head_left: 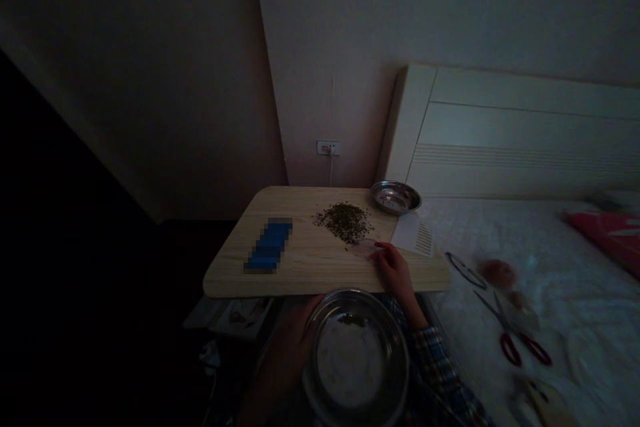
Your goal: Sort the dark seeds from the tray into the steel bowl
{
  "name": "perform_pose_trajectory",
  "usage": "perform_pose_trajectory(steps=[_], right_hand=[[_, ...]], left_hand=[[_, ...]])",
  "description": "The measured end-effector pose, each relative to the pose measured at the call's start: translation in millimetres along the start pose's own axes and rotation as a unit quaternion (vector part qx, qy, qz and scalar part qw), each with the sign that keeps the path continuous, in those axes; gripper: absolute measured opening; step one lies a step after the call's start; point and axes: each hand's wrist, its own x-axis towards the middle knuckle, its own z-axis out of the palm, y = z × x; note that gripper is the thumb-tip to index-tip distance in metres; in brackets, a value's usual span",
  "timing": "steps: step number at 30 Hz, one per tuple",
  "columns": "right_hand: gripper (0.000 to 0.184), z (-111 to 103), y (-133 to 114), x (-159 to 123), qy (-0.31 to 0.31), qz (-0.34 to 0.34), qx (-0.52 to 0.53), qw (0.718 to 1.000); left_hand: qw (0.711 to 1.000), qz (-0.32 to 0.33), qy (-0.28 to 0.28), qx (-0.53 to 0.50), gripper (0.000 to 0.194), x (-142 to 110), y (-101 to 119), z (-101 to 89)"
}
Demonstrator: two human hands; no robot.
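My left hand (293,340) grips the left rim of a shiny metal bowl (323,407) held just in front of the table (310,283). A few dark green grains (353,319) lie inside it. On the tabletop, my right hand (394,272) pinches a thin, clear plastic piece (361,249) whose exact kind I cannot make out. Its far edge meets the near side of a spread pile of small greenish grains (346,219). Right of the pile lies a white slotted card (411,235), partly under or against a second metal bowl (396,197) at the back corner.
A blue pixelated rectangle (270,245) lies on the table's left side. On the bed (590,280) to the right are red-handled scissors (510,333), a dark curved object (466,271) and blurred items. Behind the table, a cable runs from a wall socket (329,147).
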Motion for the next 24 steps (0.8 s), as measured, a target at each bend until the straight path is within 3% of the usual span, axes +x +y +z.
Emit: perform_pose_trajectory(steps=[3,8,24], right_hand=[[0.029,0.3,0.7,0.4,0.001,0.003,0.001,1.0],[0.029,0.9,2.7,0.9,-0.004,0.003,0.007,1.0],[0.029,2.0,4.7,0.6,-0.004,-0.003,0.012,1.0]], left_hand=[[0.999,0.027,0.027,0.015,0.037,2.9,-4.1,1.8],[0.998,0.053,0.025,0.007,0.035,6.2,-2.5,1.8],[0.999,0.021,0.033,-0.002,0.025,21.7,14.5,0.8]])
